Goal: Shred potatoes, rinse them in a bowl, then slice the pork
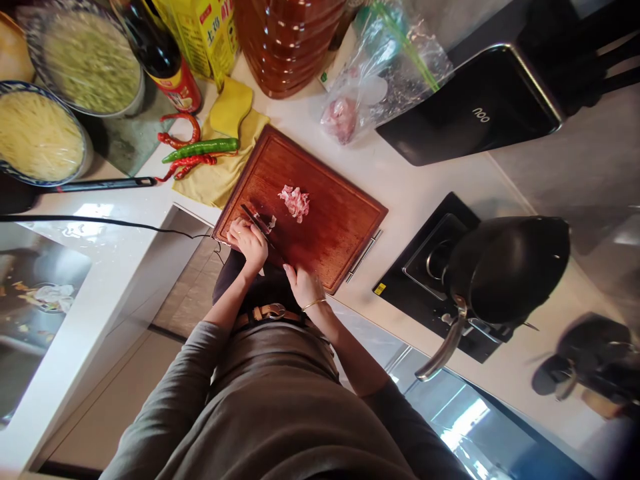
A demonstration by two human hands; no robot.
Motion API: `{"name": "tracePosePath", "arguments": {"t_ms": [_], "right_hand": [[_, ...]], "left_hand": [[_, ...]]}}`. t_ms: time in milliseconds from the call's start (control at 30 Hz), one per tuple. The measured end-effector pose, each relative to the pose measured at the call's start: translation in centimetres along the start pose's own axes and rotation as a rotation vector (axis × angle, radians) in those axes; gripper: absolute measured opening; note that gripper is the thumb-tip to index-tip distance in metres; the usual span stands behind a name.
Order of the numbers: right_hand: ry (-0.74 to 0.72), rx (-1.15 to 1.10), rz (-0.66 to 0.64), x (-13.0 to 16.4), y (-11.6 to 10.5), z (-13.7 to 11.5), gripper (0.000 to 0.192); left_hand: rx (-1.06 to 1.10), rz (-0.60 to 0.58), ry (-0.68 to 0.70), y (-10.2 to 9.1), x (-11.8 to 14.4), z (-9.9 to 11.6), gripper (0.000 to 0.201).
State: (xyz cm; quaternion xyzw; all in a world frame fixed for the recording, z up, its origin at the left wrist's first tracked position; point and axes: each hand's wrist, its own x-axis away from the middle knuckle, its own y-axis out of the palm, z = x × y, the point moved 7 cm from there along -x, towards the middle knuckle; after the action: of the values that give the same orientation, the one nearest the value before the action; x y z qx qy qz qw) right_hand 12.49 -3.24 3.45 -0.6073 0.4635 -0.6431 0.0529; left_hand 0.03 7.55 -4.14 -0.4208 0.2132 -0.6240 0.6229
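A wooden cutting board (330,193) with a grooved border lies in front of me at the counter's edge. My right hand (304,287) is closed around the handle of a kitchen knife (256,219), whose dark blade slants up and left across the board. Beside the blade, my left hand (249,241) rests on the near left part of the board with its fingers curled down; whatever is under them is hidden. Small pale bits (271,222) lie against the far side of the blade. A little pile of cut pink raw meat (295,203) sits near the board's middle.
Red chilies (181,130) and a green chili (203,149) lie on a yellow cloth (215,183). Covered bowls (40,137), a sauce bottle (165,57) and a large oil jug (285,47) stand behind. At right are a knife block (475,110) and a wok (520,267).
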Motion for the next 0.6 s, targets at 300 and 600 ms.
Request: {"name": "tracePosePath", "arguments": {"t_ms": [300,600], "right_hand": [[-0.036,-0.068,0.041,-1.1,-0.7,0.9,0.053],[-0.015,-0.013,0.018,-0.2,-0.4,0.3,0.05]], "left_hand": [[-0.02,0.086,0.063,-0.4,-0.1,0.2,0.023],[0.003,0.123,0.088,-0.5,0.1,0.2,0.024]]}}
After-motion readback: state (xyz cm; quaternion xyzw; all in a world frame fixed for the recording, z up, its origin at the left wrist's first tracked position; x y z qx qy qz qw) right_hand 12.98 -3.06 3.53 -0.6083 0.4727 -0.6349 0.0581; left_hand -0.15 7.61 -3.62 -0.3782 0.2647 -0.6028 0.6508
